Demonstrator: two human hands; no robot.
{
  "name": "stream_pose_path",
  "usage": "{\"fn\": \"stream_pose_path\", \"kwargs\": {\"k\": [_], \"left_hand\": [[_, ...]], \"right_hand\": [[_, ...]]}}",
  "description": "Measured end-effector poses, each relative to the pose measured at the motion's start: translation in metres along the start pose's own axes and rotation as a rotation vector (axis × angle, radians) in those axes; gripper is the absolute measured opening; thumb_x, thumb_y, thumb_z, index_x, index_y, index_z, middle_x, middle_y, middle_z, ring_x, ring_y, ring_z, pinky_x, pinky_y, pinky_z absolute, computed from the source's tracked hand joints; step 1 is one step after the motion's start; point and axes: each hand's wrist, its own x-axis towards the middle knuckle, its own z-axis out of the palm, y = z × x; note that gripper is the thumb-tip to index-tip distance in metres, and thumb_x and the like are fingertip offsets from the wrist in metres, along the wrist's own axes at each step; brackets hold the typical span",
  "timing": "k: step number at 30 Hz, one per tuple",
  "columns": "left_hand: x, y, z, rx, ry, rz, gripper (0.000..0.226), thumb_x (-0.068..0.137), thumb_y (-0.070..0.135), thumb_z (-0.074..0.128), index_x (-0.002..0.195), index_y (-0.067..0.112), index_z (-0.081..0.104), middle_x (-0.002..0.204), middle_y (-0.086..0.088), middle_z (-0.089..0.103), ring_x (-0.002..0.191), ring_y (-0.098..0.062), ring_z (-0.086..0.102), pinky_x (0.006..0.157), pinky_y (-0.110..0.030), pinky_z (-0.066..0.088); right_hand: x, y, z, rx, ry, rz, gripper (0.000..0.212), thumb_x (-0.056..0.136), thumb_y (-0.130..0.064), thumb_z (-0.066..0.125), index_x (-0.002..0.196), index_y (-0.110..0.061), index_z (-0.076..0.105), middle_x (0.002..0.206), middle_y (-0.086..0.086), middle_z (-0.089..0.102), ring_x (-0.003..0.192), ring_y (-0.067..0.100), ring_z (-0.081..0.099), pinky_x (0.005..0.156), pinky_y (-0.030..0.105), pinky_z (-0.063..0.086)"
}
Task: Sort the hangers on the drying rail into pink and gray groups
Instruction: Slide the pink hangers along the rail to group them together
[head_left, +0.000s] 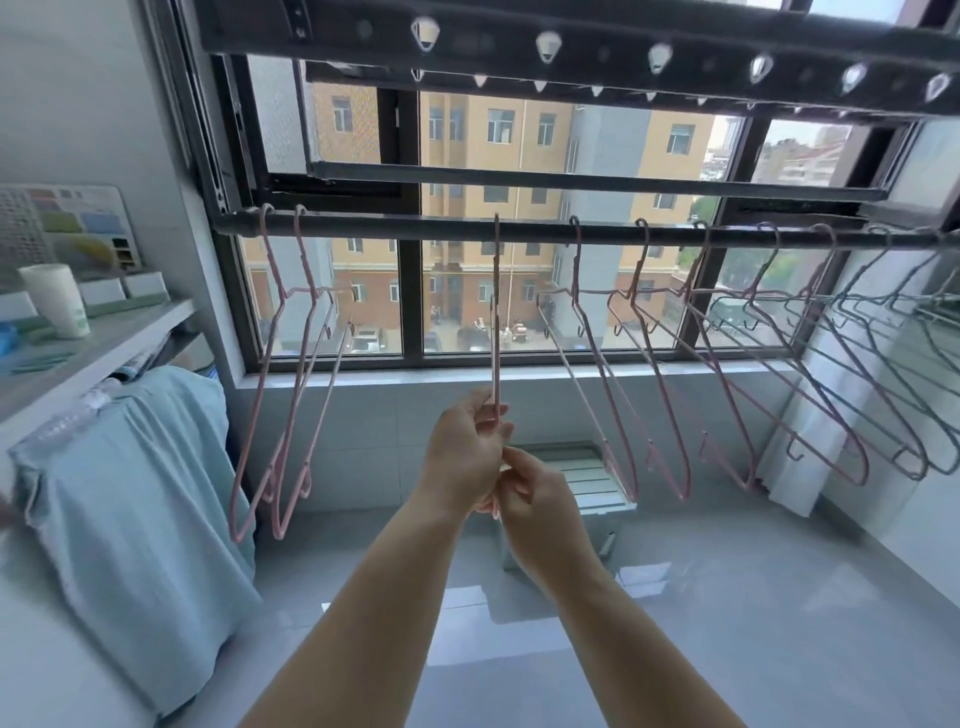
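Thin pink wire hanger (496, 332), edge-on, hook at the dark metal drying rail (415, 228), straight above both hands. left hand (465, 449) pinches its lower end; right hand (537, 501) just below, fingers curled on the same hanger. Left of the hands: two more pink hangers (291, 364). Right: a pink batch (613, 374), then gray wire hangers (883, 374) furthest out.

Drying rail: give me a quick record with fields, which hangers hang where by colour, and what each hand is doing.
rail: dark drying rail across the window
left end: two pink hangers
centre: held pink hanger, seen edge-on, hook at the rail
right of centre: several pink hangers
far right: gray hangers
left hand: pinches the held pink hanger near its lower end
right hand: grips it just below
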Motion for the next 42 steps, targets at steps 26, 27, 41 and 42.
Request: {"fn": "stream_pose_path", "kwargs": {"k": [26,27,41,42], "left_hand": [[-0.009,-0.020,-0.117,0.212,0.199,-0.099,0.019,0.088,0.007,0.053,0.101,0.019,0.062,0.101,-0.001,0.067,0.094,-0.017,0.061,0.067,-0.022,0.048],[-0.008,-0.018,-0.112,0.188,0.187,-0.096,0.020,0.088,0.007,0.054,0.103,0.016,0.063,0.100,-0.001,0.067,0.094,-0.017,0.061,0.070,-0.023,0.048],[-0.008,-0.012,-0.073,0.153,0.085,-0.040,0.019,0.087,0.005,0.054,0.099,0.015,0.064,0.094,0.001,0.066,0.095,-0.016,0.062,0.088,-0.027,0.046],[-0.008,-0.012,-0.073,0.160,0.084,-0.039,0.020,0.087,0.005,0.053,0.100,0.014,0.064,0.094,0.001,0.066,0.095,-0.016,0.062,0.088,-0.027,0.046]], "right_hand": [[0.007,-0.023,0.124,0.015,-0.139,-0.036,0.030,0.093,-0.010,0.036,0.118,-0.017,0.052,0.074,-0.013,0.066,0.064,-0.008,0.062,0.059,0.008,0.046],[0.005,-0.021,0.121,0.030,-0.105,-0.039,0.031,0.093,-0.013,0.035,0.119,-0.018,0.051,0.065,-0.019,0.065,0.062,-0.012,0.060,0.055,0.004,0.043],[-0.001,-0.010,0.090,-0.077,0.050,-0.032,0.033,0.094,-0.010,0.033,0.121,-0.019,0.050,0.057,-0.007,0.056,0.048,0.003,0.055,0.050,0.014,0.043],[-0.001,-0.010,0.090,-0.075,0.053,-0.030,0.033,0.094,-0.010,0.033,0.121,-0.019,0.050,0.058,-0.007,0.056,0.048,0.003,0.055,0.050,0.012,0.042]]}}
